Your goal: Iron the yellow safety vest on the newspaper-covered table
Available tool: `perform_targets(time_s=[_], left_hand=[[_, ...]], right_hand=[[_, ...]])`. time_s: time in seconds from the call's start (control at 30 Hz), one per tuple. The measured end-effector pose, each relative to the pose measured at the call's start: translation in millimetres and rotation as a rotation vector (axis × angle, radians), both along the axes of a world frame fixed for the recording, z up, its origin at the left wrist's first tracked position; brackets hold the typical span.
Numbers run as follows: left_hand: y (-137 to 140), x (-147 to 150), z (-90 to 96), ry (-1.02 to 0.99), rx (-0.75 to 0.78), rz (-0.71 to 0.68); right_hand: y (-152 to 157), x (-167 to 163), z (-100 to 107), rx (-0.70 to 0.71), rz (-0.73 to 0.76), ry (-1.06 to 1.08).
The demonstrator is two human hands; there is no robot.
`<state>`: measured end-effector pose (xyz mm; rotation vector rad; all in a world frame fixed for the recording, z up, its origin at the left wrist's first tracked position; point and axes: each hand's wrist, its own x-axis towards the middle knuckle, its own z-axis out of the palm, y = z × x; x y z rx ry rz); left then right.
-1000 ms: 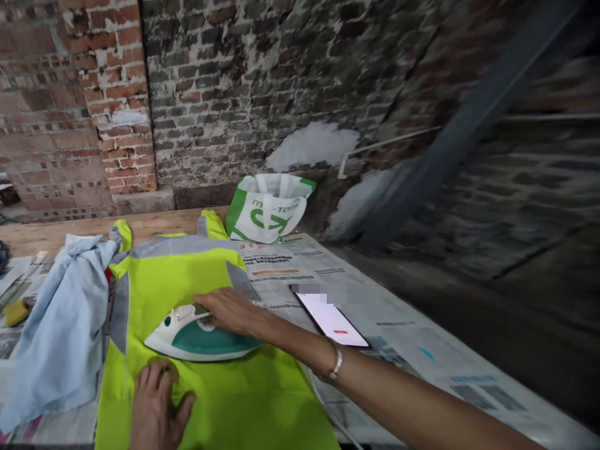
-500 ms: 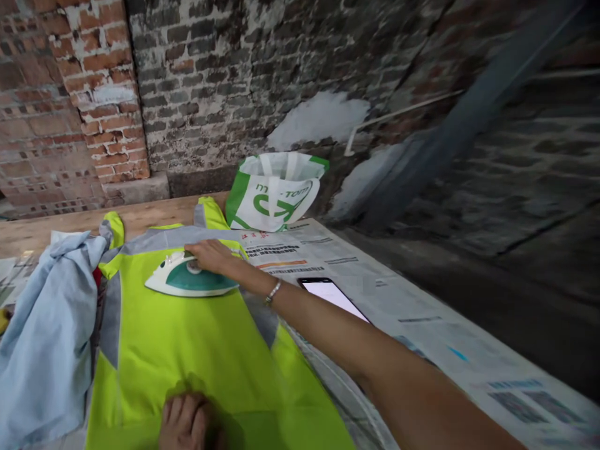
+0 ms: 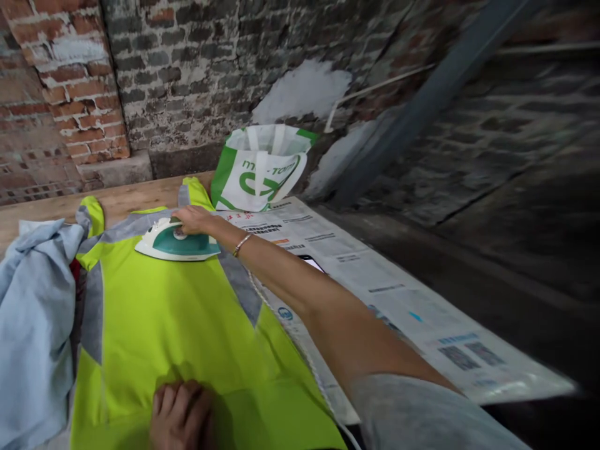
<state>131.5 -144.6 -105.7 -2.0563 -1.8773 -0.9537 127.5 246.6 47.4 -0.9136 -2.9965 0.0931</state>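
My right hand [image 3: 194, 220] is closed around the handle of a white and teal clothes iron [image 3: 180, 242]. The iron sits flat on a neon yellow garment with grey panels [image 3: 164, 306], close to its grey upper band, its tip pointing left. A white cord trails from behind my forearm along the garment's right side. Low in the picture, my left hand [image 3: 180, 412] rests on the yellow cloth with its fingers curled in. Whether it pinches any fabric is hidden. A bracelet circles my right wrist.
Light blue crumpled clothing [image 3: 37, 319] lies on the left. A green and white shopping bag [image 3: 260, 172] stands at the far end, near the brick wall. Printed sheets [image 3: 375, 281] cover the table's right side, with a phone [image 3: 312, 262] partly behind my forearm.
The iron, in my right hand, has slid slightly away from me, toward the grey band. My left hand stays on the cloth. The view has shifted right and down.
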Motion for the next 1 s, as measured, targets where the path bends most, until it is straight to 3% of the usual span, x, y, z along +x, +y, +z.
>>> perform_targets(time_s=[0.13,0.37,0.5,0.7,0.83,1.0], left_hand=[[4,-2,11.6,-0.004,0.025,-0.021],[3,-1,24.4,0.021,0.061,-0.022],[1,-3,20.0,0.053,0.07,-0.029],[1,-3,20.9,0.029,0.072,-0.047],[2,1,22.9,0.013,0.069,-0.034],[5,6,6.1,-0.05,0.119,-0.007]], right_hand=[[-49,34,5,-0.025,0.092,-0.021],[-166,99,2,-0.127,0.157,-0.078],[-194,113,-2,-0.111,0.173,-0.074],[-161,90,-7,-0.043,0.071,-0.025],[-110,61,-9,0.029,-0.025,0.0],[-45,24,-12,0.071,-0.065,0.021]])
